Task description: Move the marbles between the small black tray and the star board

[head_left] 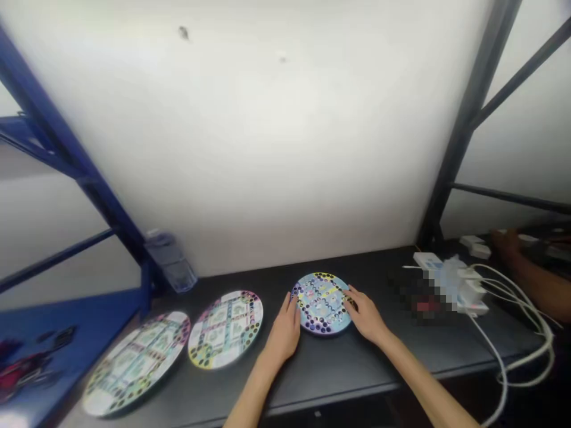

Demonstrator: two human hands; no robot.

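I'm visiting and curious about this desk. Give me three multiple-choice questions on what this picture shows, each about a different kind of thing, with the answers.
1. How many round game boards lie on the dark tabletop?
A) Two B) Three C) Five

2. Where do the white cables lie?
A) Left of the boards B) Right of the boards C) On top of a board

3. What are the left hand and right hand doing?
A) Both touch the bluish board B) Only the right touches it C) Neither touches it

1 B: three boards lie in a row.
2 B: the cables loop at the table's right side.
3 A: fingers from each side rest against its edge.
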